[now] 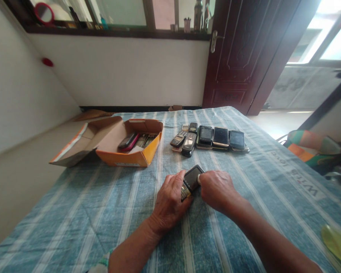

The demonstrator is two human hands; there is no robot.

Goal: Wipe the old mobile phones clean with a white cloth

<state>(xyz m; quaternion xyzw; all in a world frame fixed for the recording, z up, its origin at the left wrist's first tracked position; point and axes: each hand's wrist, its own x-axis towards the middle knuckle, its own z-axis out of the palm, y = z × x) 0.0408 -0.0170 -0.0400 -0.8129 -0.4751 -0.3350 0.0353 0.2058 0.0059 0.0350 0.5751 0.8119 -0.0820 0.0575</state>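
A keypad mobile phone (193,178) with a dark screen lies tilted on the striped cloth, its keys towards me. My left hand (171,198) is closed around its lower end, fingers over the left edge and thumb by the keys. At the screen's right edge, my right hand (218,189) is curled into a pinch. A small whitish bit (199,179) shows at its fingertips, too small to name. Beyond my hands lie several old mobile phones (189,143), and a touchscreen phone (221,137) lies among other phones to their right.
An orange cardboard box (152,152) stands at the left, its lid (82,142) folded open, with several phones (127,141) inside. The blue striped cloth (113,212) covers the table. A yellow-green object (337,242) is at the right edge. A brown door (235,57) stands behind.
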